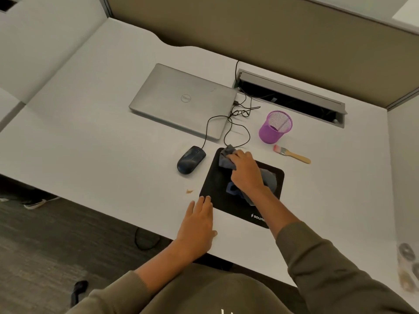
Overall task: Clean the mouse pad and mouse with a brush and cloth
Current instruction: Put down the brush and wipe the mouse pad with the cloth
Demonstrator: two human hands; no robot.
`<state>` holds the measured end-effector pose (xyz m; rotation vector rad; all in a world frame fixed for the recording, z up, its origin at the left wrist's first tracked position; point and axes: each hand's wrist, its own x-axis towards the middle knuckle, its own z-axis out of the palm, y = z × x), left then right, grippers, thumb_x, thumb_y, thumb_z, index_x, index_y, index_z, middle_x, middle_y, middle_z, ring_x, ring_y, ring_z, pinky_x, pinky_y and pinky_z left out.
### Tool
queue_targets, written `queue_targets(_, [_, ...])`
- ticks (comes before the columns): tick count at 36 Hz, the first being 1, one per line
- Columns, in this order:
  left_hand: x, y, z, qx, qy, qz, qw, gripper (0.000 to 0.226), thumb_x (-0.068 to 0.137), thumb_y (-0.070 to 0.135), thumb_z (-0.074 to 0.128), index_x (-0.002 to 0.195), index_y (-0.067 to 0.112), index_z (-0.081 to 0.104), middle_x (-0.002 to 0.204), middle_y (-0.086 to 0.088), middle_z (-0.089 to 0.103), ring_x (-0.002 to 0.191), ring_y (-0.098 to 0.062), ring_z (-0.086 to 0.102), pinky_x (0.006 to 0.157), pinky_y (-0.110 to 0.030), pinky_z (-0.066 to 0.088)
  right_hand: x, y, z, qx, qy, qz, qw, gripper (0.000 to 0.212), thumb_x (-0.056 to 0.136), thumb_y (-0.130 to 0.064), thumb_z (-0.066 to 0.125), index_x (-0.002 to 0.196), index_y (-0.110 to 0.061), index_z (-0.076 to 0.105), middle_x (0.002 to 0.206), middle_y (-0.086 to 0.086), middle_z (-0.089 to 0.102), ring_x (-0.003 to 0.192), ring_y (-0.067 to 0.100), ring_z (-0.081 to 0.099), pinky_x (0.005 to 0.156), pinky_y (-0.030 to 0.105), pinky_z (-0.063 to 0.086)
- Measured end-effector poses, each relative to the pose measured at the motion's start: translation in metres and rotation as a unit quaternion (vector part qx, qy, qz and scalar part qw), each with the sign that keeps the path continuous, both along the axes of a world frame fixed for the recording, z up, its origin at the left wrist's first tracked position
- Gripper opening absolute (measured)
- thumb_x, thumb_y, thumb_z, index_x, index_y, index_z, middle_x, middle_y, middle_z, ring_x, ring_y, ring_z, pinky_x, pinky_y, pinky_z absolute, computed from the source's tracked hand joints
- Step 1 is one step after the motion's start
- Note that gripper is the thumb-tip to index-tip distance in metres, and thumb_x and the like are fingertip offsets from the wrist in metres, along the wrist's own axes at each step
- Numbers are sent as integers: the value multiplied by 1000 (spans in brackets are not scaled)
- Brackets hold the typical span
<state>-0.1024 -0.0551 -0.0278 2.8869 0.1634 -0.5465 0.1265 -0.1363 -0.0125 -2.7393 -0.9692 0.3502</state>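
Mouse pad (217,186): on the counter (90,143), under my hands. Right hand (246,171) bunches the cloth (226,158) at its far left corner; left hand (199,220) flat, fingertips pinning the near left corner. Mouse (191,159): just left, nearer my left hand.

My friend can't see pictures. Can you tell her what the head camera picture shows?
A person's right hand presses a crumpled grey cloth onto a black rectangular mouse pad while the left hand lies flat, holding down its near corner. On the white desk nearby sit a dark wired mouse, a wooden-handled brush, a purple mesh cup and a closed silver laptop.
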Motion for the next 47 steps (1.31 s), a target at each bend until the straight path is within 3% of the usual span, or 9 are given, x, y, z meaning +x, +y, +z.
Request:
queue_targets(10, [-2,5,9,11,62,-30,998,91,101,55,53,162,4,10,171,-14,-14,158,-34,-8,127,-58,4,-39,-12,-19,-100,55,167,979,57,93,-14,69,145,-32,53,148,-6,48,126,23,46,110,37,40])
queue_targets(16, [-7,15,5,4,93,-57,994,96,101,57,49,163,5,-2,167,-10,-29,157,-30,-17,125,-61,-3,-56,-70,-16,1,67,224,972,44,91,-4,64,130,-26,71,134,-7,61,105,19,52,86,33,51])
queue_targets(21, [-2,18,4,-16,106,-43,993,93,101,62,44,164,8,1,168,-5,-27,158,-27,-16,124,-62,-9,-40,-101,1,-61,64,304,949,39,93,-8,65,123,-31,76,127,-12,64,92,16,49,76,33,47])
queue_targets(25, [0,18,3,-30,121,-37,992,97,100,63,47,163,9,-2,168,-4,-28,157,-26,-18,123,-62,-11,-21,-106,15,-132,61,308,940,35,90,-11,62,112,-32,78,119,-15,65,91,11,42,73,26,37])
queue_targets(31, [1,22,5,-24,126,-50,990,94,101,63,43,163,8,-2,167,-4,-30,157,-25,-19,122,-63,-14,-35,-88,16,-94,83,243,962,43,87,-6,59,119,-30,75,123,-12,62,99,16,49,81,33,51])
queue_targets(38, [8,32,8,-65,150,-45,985,95,101,63,46,164,13,-5,169,1,-25,158,-22,-15,121,-62,-18,-10,-101,30,-213,98,236,943,33,86,-18,61,111,-34,75,113,-16,63,91,9,42,69,26,35])
queue_targets(40, [10,37,8,-80,143,-48,985,93,100,65,45,165,16,1,171,2,-20,159,-23,-11,121,-63,-16,1,-96,38,-218,106,171,955,31,88,-17,63,110,-35,74,111,-12,63,93,11,48,76,28,43])
queue_targets(43, [14,48,11,-149,68,-7,986,74,100,65,45,159,23,33,172,3,12,159,-19,11,124,-53,-13,9,-84,53,-79,196,27,977,42,87,-1,65,114,-32,74,113,-6,68,105,18,61,94,39,55])
queue_targets(47, [19,71,20,-231,-129,180,947,47,96,65,52,123,32,71,128,13,70,116,-6,63,115,-36,36,10,-65,70,103,255,-112,955,23,100,-18,67,121,-26,73,118,0,73,111,20,66,98,38,55])
